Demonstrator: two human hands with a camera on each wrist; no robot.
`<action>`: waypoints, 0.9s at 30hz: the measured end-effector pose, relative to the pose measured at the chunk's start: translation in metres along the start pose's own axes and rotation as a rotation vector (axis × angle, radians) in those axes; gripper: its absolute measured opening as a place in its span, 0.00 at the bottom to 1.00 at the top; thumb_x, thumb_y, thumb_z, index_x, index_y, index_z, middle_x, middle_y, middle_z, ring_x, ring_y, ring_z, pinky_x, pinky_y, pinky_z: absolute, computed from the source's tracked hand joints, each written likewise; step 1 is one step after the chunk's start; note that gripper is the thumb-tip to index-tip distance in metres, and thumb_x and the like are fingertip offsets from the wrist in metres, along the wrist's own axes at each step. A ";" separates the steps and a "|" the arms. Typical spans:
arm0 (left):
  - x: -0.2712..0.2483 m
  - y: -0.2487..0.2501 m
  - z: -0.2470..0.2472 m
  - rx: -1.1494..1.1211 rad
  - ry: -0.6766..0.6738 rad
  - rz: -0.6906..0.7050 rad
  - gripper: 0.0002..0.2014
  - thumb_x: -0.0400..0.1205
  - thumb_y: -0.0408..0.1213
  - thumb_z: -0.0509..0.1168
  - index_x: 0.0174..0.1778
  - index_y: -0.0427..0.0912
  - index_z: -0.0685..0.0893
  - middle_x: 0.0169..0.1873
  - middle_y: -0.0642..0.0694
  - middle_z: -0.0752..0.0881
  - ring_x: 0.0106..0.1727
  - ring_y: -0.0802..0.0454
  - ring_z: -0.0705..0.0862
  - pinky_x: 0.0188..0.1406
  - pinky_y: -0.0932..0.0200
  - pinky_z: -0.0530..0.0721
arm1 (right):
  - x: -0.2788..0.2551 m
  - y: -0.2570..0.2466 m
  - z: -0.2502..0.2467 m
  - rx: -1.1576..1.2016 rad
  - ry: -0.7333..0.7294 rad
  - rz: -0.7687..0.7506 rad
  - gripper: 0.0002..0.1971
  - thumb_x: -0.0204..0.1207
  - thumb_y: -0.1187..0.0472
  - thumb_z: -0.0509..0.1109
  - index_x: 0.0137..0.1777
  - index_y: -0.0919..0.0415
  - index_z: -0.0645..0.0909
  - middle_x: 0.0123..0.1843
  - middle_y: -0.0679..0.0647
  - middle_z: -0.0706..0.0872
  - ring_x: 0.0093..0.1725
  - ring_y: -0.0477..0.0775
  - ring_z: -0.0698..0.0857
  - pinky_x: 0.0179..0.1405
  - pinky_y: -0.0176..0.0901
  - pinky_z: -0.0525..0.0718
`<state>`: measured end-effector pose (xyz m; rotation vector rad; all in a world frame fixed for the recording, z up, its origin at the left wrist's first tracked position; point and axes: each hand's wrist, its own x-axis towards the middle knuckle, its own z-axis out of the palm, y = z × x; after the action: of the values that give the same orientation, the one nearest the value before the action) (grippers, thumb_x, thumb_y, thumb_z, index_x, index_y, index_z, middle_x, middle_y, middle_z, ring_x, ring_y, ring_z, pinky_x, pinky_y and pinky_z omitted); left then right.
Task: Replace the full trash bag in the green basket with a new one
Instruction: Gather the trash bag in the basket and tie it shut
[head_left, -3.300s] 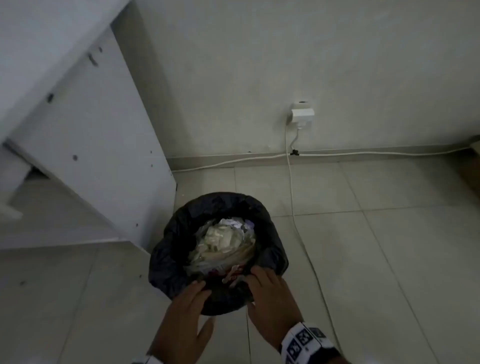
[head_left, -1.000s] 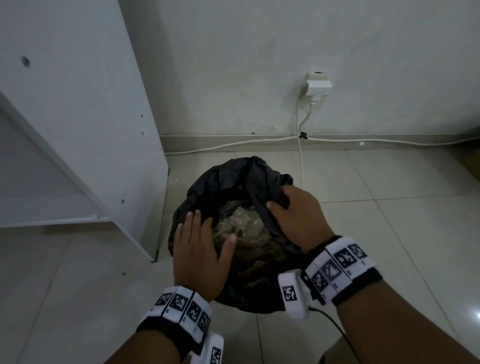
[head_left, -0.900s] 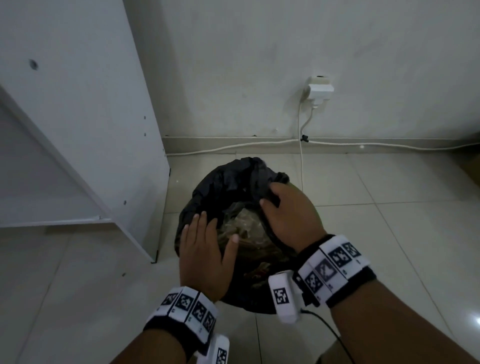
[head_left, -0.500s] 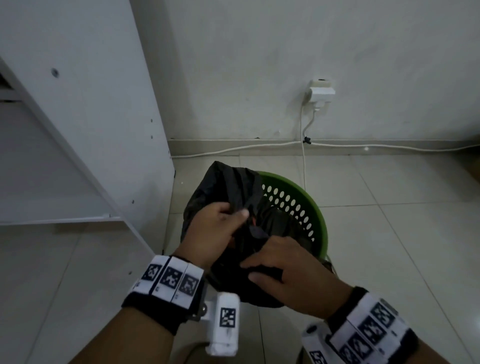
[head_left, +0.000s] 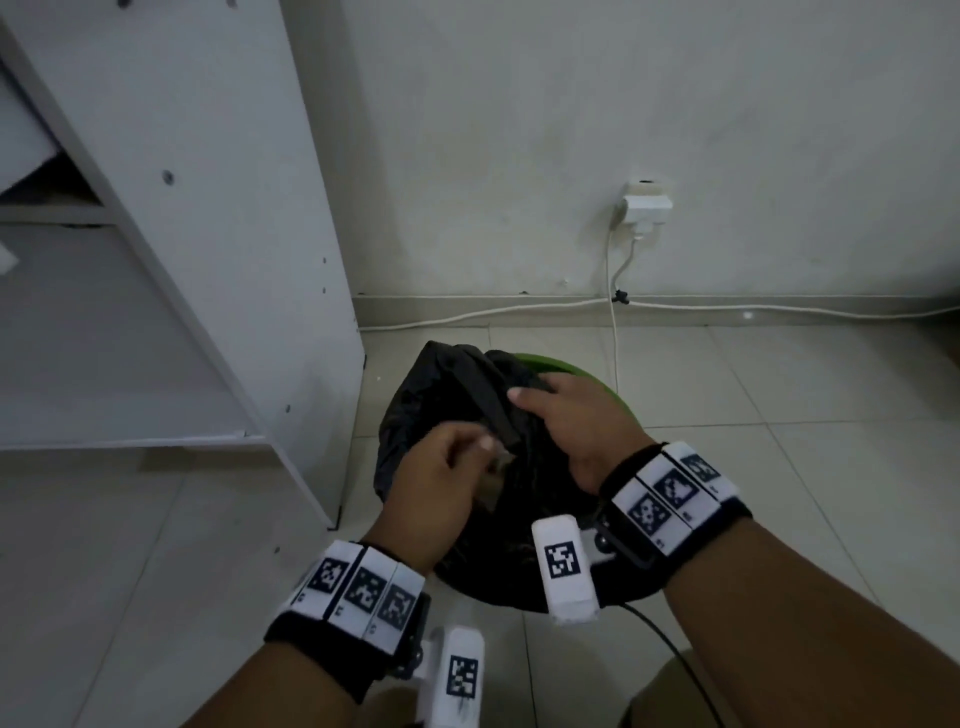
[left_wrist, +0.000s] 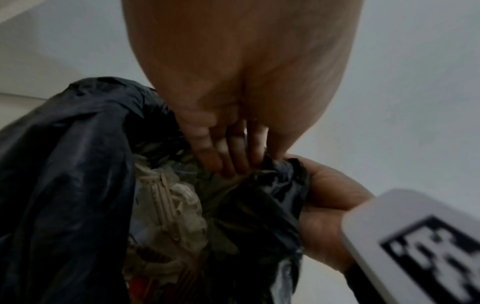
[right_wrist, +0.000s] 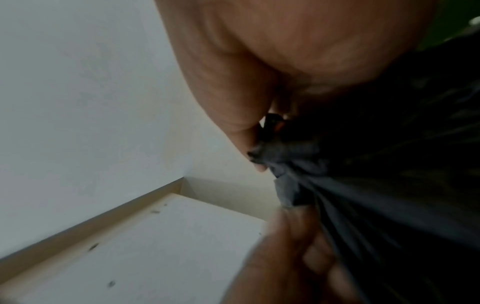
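The black trash bag (head_left: 441, 400) sits in the green basket (head_left: 574, 370), of which only a strip of the far rim shows. Its mouth is pulled off the rim and bunched upward. My left hand (head_left: 475, 449) pinches the near edge of the bag with curled fingers (left_wrist: 228, 158). My right hand (head_left: 530, 391) grips a fold of the bag on the far side, thumb against the plastic (right_wrist: 255, 148). In the left wrist view, crumpled pale rubbish (left_wrist: 171, 207) shows inside the bag (left_wrist: 64, 185). The basket's body is hidden by bag and hands.
A white shelf unit (head_left: 218, 218) stands close on the left of the basket. On the wall behind is a socket with a plug (head_left: 647, 205); white cables (head_left: 613, 332) run along the skirting and down across the tiled floor (head_left: 805, 457).
The bag's edge has come off the basket's rim and been gathered. In the last half second my right hand went from the near side to the far fold, covering the basket's perforated wall.
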<state>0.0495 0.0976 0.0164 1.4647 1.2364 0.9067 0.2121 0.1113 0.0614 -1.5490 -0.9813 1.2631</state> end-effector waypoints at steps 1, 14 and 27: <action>0.005 0.000 -0.008 -0.002 0.107 0.007 0.08 0.85 0.42 0.66 0.58 0.49 0.85 0.52 0.52 0.89 0.56 0.58 0.87 0.59 0.55 0.84 | -0.005 -0.003 0.000 -0.088 -0.006 -0.120 0.06 0.79 0.62 0.71 0.50 0.60 0.90 0.45 0.58 0.94 0.46 0.59 0.92 0.49 0.50 0.89; 0.053 0.015 -0.079 0.603 -0.404 0.530 0.18 0.82 0.60 0.59 0.36 0.53 0.83 0.35 0.50 0.83 0.43 0.54 0.82 0.47 0.45 0.82 | -0.066 -0.044 -0.091 -0.866 -0.245 -0.470 0.06 0.80 0.59 0.72 0.51 0.55 0.90 0.41 0.45 0.91 0.39 0.41 0.88 0.39 0.33 0.83; 0.020 0.072 -0.042 0.473 -0.111 0.588 0.12 0.83 0.52 0.64 0.43 0.48 0.83 0.33 0.51 0.86 0.35 0.57 0.84 0.35 0.57 0.80 | -0.044 -0.062 -0.037 -0.964 -0.130 -0.649 0.14 0.75 0.44 0.74 0.53 0.52 0.87 0.46 0.45 0.90 0.44 0.40 0.85 0.43 0.34 0.78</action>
<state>0.0316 0.1254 0.0959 2.3008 0.9843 0.9229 0.2385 0.0825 0.1365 -1.5776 -2.1601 0.4091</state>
